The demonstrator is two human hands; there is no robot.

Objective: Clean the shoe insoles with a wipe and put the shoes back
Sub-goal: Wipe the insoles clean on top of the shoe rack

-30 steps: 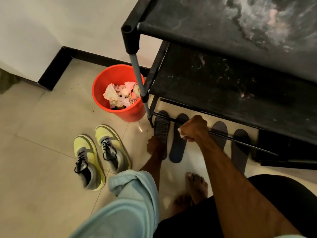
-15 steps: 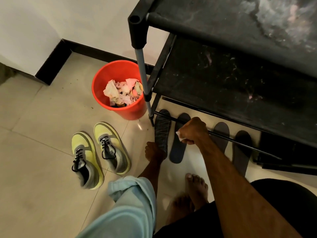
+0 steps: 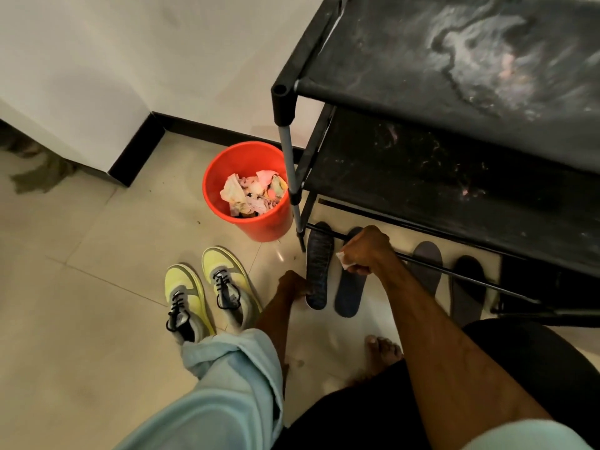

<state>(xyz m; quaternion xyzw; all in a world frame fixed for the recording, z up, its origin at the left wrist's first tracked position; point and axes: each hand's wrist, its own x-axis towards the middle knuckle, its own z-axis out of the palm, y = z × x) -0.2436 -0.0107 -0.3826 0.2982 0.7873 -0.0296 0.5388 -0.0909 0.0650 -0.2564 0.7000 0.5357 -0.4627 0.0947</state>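
our right hand [image 3: 363, 251] is clenched on the wipe [image 3: 343, 259], directly above the plain insole [image 3: 349, 295]; our left hand [image 3: 293, 284] pinches the patterned insole [image 3: 319, 264] by its heel. just beyond the knuckles runs the rack bar [image 3: 470, 279], which we may knock while scrubbing.

Four insoles [image 3: 319, 267] lower right, two yellow sneakers [image 3: 185, 297] lower left, one red bucket [image 3: 266, 227], one wipe [image 3: 342, 258], one rack [image 3: 422, 76].

Pale blue left sleeve [image 3: 227, 378] — cuff rolled, bunched; pale blue right sleeve [image 3: 532, 436]; black legwear [image 3: 535, 358]; foot [image 3: 383, 352] bare.
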